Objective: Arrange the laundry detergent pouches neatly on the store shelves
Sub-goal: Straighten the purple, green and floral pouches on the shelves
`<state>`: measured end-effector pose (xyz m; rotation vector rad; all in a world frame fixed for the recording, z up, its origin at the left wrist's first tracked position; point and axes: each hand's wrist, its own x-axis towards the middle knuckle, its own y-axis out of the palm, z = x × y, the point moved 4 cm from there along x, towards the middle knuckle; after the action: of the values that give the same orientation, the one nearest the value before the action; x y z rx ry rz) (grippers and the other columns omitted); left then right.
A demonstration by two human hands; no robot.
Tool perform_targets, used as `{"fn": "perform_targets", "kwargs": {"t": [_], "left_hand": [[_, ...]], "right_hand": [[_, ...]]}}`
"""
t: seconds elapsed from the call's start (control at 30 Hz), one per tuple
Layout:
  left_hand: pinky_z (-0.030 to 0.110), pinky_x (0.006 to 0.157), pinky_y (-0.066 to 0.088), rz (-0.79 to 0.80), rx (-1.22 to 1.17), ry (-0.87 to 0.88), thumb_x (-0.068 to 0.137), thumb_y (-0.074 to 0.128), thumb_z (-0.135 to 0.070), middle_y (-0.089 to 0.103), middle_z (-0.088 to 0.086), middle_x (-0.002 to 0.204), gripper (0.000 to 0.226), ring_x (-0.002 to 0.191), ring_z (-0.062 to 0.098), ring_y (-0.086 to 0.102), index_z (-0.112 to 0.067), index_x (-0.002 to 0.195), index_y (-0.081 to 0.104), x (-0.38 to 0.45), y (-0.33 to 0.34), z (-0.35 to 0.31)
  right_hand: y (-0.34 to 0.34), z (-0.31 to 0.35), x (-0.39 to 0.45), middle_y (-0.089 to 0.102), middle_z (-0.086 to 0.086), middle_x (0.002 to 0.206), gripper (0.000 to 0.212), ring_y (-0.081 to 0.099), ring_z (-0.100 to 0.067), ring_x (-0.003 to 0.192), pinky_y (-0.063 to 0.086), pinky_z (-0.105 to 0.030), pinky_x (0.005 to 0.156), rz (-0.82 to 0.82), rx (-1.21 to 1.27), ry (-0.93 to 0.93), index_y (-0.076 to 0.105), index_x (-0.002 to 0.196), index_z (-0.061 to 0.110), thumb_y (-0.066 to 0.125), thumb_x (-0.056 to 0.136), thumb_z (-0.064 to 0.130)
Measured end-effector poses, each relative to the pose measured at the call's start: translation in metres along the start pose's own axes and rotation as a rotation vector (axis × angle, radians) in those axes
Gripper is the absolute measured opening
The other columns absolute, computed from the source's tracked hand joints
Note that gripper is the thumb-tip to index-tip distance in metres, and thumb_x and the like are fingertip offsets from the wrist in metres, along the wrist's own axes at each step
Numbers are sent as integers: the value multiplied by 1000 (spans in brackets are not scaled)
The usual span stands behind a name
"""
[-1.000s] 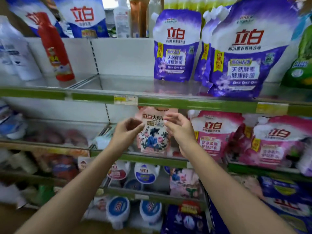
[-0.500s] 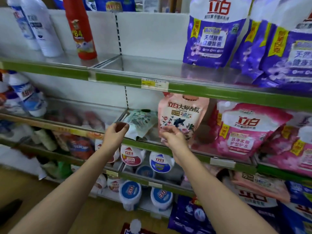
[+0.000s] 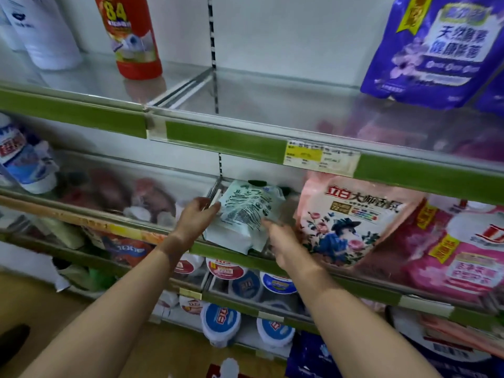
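A pale green detergent pouch [image 3: 245,214] leans tilted on the middle shelf [image 3: 218,251], its printed back facing me. My left hand [image 3: 195,218] pinches the pouch's upper left edge. My right hand [image 3: 282,242] is blurred, and its fingers reach to the pouch's lower right edge. A peach pouch with a floral picture [image 3: 354,222] stands upright just right of my right hand. Pink pouches [image 3: 458,257] stand further right on the same shelf. A purple pouch [image 3: 436,50] stands on the upper shelf at the right.
The upper shelf [image 3: 223,140] carries a red bottle [image 3: 131,36] and white bottles [image 3: 41,31] at the left and a price tag [image 3: 321,158] on its rim. Round tubs with blue lids [image 3: 221,320] fill the lower shelves. Blurred packs lie left of the green pouch behind the clear guard.
My right hand left the peach pouch and moved left to the green pouch. My left hand moved right onto the green pouch's edge. The view dropped lower and came closer.
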<state>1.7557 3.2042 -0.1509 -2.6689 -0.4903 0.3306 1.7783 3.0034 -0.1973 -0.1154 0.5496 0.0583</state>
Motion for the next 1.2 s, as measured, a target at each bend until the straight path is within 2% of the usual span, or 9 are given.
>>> {"fn": "perform_targets", "kwargs": {"t": [0.1, 0.23, 0.43, 0.5, 0.63, 0.8, 0.97, 1.13, 1.2], "left_hand": [[24, 75, 43, 73, 22, -93, 92, 62, -30, 65, 10, 110, 39, 94, 21, 59, -1, 117, 60, 21, 4, 8], [24, 71, 43, 166, 7, -231, 83, 74, -30, 66, 10, 109, 42, 87, 24, 60, 0, 110, 62, 46, 11, 21], [41, 91, 54, 375, -85, -430, 49, 95, -21, 69, 21, 109, 75, 99, 34, 67, 12, 107, 61, 62, 8, 26], [47, 104, 44, 480, -128, -442, 28, 100, -23, 65, 22, 121, 102, 116, 36, 59, 13, 114, 59, 71, 11, 41], [47, 112, 34, 595, -260, -382, 33, 100, -26, 64, 21, 124, 109, 123, 32, 53, 7, 126, 53, 62, 12, 42], [28, 56, 57, 611, -412, -357, 36, 94, -21, 76, 10, 81, 58, 70, 21, 72, -4, 84, 66, 24, 1, 23], [46, 85, 54, 531, -564, -399, 20, 98, -45, 73, 13, 89, 86, 84, 29, 68, -9, 93, 70, 11, -9, 24], [38, 60, 60, 563, -707, -379, 23, 98, -42, 75, 16, 91, 74, 77, 29, 74, -8, 84, 77, -9, -2, 5], [37, 59, 60, 537, -694, -329, 46, 93, -34, 75, 18, 90, 52, 74, 30, 74, -6, 87, 75, -20, -3, -4]], "right_hand": [[4, 6, 1, 59, -1, 93, 25, 60, -22, 90, 53, -41, 82, -5, 87, 41, 49, 78, 27, 64, 88, 44], [7, 14, 13, 55, 3, 76, 35, 55, -17, 73, 53, -46, 90, -56, 101, 95, 52, 75, 24, 75, 77, 50], [24, -29, 109, 68, -10, 117, 128, 69, -30, 97, 60, -45, 77, 37, 169, 172, 52, 131, 15, 94, 13, 38], [22, -24, 99, 67, -10, 122, 122, 68, -31, 100, 59, -49, 81, 55, 212, 123, 52, 132, 19, 95, 18, 33], [23, 15, 29, 71, -12, 112, 52, 69, -32, 99, 57, -48, 84, 102, 360, 20, 58, 120, 14, 73, 75, -8], [22, 11, -2, 70, -11, 114, 51, 67, -29, 103, 58, -42, 75, 222, 482, -12, 57, 123, 19, 61, 83, -12], [12, 12, -37, 69, -4, 106, 52, 66, -20, 94, 56, -37, 73, 327, 420, -90, 55, 119, 27, 60, 84, -11], [13, 15, -63, 71, -7, 108, 53, 69, -22, 95, 57, -39, 83, 507, 308, -177, 58, 117, 25, 62, 81, -14], [11, 14, -71, 73, -6, 106, 54, 70, -23, 94, 55, -42, 88, 481, 322, -175, 60, 113, 26, 64, 78, -16]]}}
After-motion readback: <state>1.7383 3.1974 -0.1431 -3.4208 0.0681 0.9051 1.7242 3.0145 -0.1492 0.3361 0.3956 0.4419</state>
